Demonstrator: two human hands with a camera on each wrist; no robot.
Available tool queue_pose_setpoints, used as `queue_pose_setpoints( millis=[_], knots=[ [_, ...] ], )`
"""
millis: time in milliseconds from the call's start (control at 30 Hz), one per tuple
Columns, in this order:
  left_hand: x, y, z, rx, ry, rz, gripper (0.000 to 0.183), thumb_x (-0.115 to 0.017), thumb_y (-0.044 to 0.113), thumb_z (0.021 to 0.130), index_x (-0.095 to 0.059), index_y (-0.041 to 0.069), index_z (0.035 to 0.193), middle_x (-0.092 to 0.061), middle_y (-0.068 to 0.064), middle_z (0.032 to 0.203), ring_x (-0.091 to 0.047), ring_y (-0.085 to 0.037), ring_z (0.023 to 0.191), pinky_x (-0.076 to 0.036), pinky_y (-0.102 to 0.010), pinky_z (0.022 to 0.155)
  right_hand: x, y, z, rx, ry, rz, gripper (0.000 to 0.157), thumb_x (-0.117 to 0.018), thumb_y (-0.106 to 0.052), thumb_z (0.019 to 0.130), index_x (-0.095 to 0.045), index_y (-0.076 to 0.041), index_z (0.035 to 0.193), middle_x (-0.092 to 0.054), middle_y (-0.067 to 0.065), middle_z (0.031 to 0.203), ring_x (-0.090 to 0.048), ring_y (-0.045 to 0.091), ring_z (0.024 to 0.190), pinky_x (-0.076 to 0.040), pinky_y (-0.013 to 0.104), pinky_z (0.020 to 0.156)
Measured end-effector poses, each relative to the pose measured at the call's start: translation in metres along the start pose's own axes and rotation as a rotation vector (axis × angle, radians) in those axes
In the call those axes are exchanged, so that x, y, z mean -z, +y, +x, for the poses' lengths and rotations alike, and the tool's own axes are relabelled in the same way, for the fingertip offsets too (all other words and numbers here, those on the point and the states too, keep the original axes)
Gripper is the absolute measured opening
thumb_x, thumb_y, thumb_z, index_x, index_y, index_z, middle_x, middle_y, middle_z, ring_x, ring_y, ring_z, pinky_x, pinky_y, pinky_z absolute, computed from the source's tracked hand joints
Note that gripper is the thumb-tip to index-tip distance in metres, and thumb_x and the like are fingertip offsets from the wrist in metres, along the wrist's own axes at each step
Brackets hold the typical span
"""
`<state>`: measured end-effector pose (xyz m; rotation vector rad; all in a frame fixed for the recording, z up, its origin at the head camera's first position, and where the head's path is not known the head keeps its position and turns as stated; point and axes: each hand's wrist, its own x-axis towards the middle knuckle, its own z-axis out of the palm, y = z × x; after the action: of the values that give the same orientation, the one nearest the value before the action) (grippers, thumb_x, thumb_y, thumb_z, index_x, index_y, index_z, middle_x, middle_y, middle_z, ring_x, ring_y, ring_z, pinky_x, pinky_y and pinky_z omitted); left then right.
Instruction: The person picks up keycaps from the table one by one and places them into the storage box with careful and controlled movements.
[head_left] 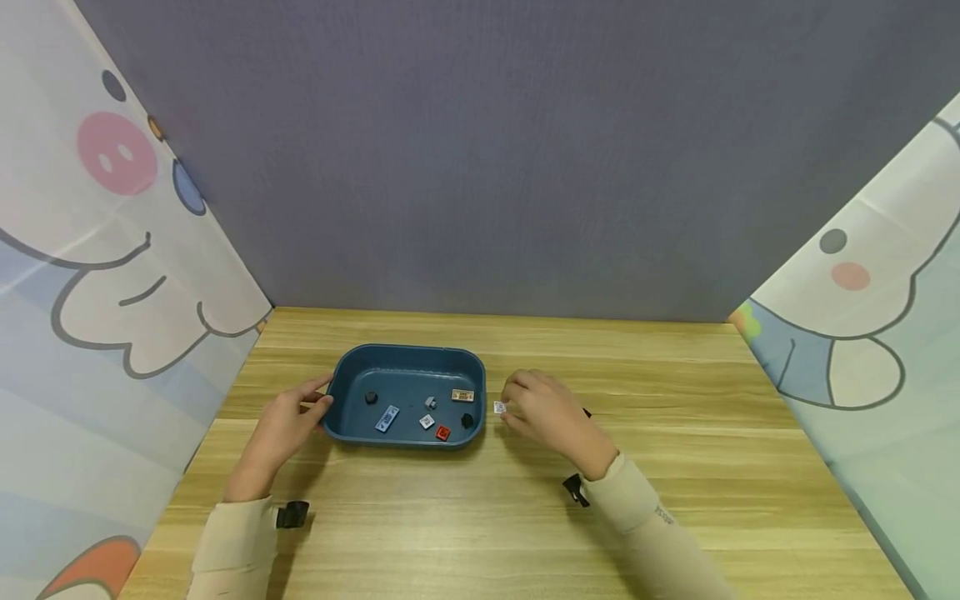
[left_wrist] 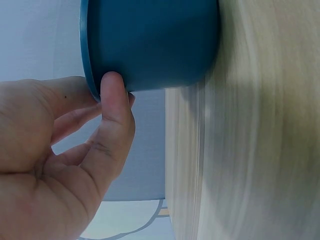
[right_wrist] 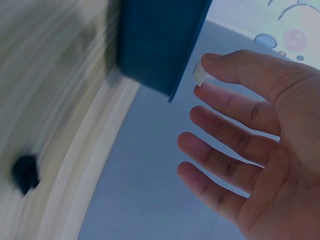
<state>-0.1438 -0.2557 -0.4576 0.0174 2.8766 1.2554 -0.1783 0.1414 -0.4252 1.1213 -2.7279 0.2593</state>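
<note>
A dark blue plastic bin [head_left: 408, 444] stands on the wooden table. My left hand [head_left: 288, 421] is at its left end, thumb and fingers gripping the rim [left_wrist: 86, 55]. Beside the bin's right end, my right hand [head_left: 551, 412] pinches a small white square tile [head_left: 499, 407] between thumb and index finger. That white tile [right_wrist: 199, 74] is held above the table, its other fingers spread apart below. Inside the bin lie a blue printed tile [head_left: 387, 418], a tan printed tile [head_left: 462, 395], a red tile [head_left: 443, 433], another white tile [head_left: 427, 422], a grey piece [head_left: 431, 402] and black pieces [head_left: 371, 397].
A small black piece [head_left: 587, 412] lies on the table [head_left: 675, 467] behind the right hand, partly hidden by it. Black wrist mounts [head_left: 292, 514] stick out from both sleeves. A grey panel [head_left: 495, 167] backs the table, with cartoon-printed cloths [head_left: 847, 250] along the sides.
</note>
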Motion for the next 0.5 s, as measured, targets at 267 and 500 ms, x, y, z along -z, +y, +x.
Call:
queue_pose_setpoints(
  millis=[267, 500],
  knots=[
    [0.0, -0.002, 0.001, -0.005, 0.005, 0.002, 0.045, -0.056, 0.01, 0.103, -0.048, -0.002, 0.146, -0.065, -0.028, 0.115, -0.069, -0.02, 0.071, -0.055, -0.032, 0.06, 0.0, -0.017, 0.019, 0.035, -0.037, 0.001, 0.02, -0.079, -0.026, 0.089, -0.074, -0.01, 0.1, -0.065, 0.004, 0.109, -0.06, 0.022, 0.101, -0.052, 0.036, 0.089],
    [-0.001, -0.002, 0.001, -0.011, 0.012, 0.002, 0.045, -0.056, 0.009, 0.103, -0.049, -0.001, 0.146, -0.066, -0.027, 0.113, -0.069, -0.02, 0.071, -0.055, -0.033, 0.059, -0.002, -0.026, 0.027, 0.066, -0.029, -0.013, 0.023, -0.078, -0.028, 0.09, -0.074, -0.009, 0.103, -0.066, 0.006, 0.113, -0.061, 0.022, 0.102, -0.053, 0.035, 0.09]
  ],
)
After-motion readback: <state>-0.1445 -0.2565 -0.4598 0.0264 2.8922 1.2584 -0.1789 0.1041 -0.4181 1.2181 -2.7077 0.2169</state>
